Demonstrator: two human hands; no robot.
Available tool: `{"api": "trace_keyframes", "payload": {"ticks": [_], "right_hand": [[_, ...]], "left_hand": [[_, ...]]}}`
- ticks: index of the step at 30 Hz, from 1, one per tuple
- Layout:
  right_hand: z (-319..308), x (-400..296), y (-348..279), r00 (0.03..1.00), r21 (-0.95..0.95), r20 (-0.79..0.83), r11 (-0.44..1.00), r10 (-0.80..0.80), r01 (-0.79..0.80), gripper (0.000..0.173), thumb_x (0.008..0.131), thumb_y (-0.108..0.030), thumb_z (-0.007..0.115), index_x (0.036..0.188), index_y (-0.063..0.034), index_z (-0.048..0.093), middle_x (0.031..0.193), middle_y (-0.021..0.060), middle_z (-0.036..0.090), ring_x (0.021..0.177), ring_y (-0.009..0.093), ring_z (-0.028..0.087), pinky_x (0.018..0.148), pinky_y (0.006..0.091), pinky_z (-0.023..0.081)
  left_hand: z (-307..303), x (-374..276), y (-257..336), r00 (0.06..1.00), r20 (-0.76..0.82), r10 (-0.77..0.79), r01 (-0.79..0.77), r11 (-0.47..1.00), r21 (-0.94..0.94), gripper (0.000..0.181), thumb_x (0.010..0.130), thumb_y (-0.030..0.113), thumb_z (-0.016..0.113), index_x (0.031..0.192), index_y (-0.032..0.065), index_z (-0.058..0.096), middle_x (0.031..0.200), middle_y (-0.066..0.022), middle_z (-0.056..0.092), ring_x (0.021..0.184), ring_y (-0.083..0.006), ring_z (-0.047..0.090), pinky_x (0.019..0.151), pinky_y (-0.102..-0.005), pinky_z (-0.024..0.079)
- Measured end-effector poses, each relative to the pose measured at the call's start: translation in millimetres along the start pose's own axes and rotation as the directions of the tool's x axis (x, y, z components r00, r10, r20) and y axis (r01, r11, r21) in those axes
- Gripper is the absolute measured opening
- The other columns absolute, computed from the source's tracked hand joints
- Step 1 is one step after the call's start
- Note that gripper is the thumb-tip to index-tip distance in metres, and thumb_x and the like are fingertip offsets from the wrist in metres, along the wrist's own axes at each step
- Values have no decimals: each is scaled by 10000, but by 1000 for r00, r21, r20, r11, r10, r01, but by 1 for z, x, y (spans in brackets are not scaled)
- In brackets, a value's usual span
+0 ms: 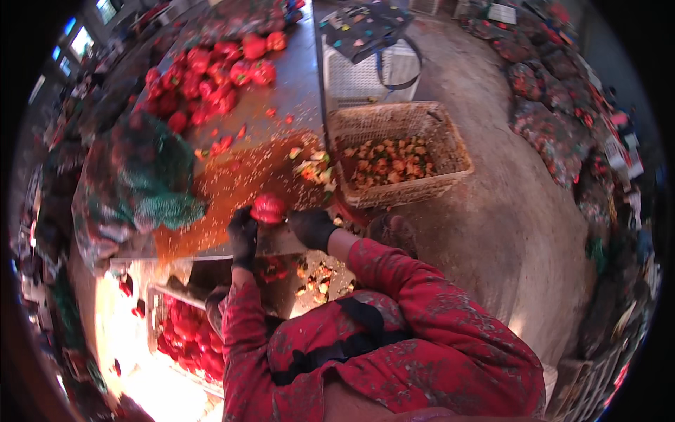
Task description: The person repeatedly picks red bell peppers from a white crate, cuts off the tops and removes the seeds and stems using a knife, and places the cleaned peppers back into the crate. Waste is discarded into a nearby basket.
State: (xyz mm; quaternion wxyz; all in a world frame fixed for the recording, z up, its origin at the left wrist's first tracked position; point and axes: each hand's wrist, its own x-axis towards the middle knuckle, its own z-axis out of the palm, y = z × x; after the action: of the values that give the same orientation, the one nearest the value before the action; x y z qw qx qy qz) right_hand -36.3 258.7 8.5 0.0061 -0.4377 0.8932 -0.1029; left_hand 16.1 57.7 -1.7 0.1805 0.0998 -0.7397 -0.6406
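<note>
Close to the near edge of the metal table [298, 47], my gloved left hand [243, 237] grips the left side of a red bell pepper [268, 208]. On the pepper's other side is my gloved right hand [312, 229], its fingers curled towards the fruit. Whether that hand holds anything is hidden by the dark glove. Pale seeds and orange-brown liquid [227, 182] cover the tabletop around the pepper. Cut pepper cores [315, 170] lie in a small pile by the table's right edge.
Whole red peppers [205, 79] are heaped farther up the table. A green mesh sack [142, 179] sits at its left. A plastic crate [453, 153] beside the table contains cores. Below left, another crate [153, 322] holds red peppers. Filled sacks [548, 132] line the right.
</note>
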Motion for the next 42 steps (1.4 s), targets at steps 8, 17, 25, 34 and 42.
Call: {"api": "trace_keyframes", "payload": {"ticks": [8,17,25,34,42], "right_hand": [[-14,3,3,991,273,100,955,90,-114,233,773,-129,502,962,7,514,758,161,633,686,321,640,550,419,492],[-26,-63,21,953,437,257,860,163,-265,246,760,-114,513,978,0,497,843,199,619,787,345,620,674,437,478],[-36,-5,24,976,968,135,-235,173,-92,149,813,-119,589,807,-88,443,698,5,510,633,73,504,562,241,423],[18,48,31,922,896,86,-434,378,94,230,793,-23,591,1002,-82,516,829,-33,476,728,59,462,635,219,401],[28,56,38,919,896,113,-439,377,70,147,797,-20,584,860,-108,484,680,-40,410,614,45,410,517,204,339]], "left_hand": [[64,12,6,934,-150,324,-203,827,524,488,822,223,568,1222,-10,414,1265,-232,393,1182,-376,368,991,-430,296],[53,67,-6,918,-316,240,-70,882,466,517,834,355,568,1157,-33,456,1059,-242,525,1018,-373,493,876,-405,391],[74,26,-9,931,-243,271,-189,930,316,747,638,255,761,1240,31,379,1169,-139,449,1095,-251,445,933,-341,366],[22,20,11,974,110,-196,225,857,-463,552,708,41,590,1229,23,408,1088,-92,538,993,-197,535,856,-303,440],[32,37,6,970,164,-181,206,244,-948,388,770,183,590,1142,100,513,1061,-51,572,991,-207,539,858,-347,440]]}}
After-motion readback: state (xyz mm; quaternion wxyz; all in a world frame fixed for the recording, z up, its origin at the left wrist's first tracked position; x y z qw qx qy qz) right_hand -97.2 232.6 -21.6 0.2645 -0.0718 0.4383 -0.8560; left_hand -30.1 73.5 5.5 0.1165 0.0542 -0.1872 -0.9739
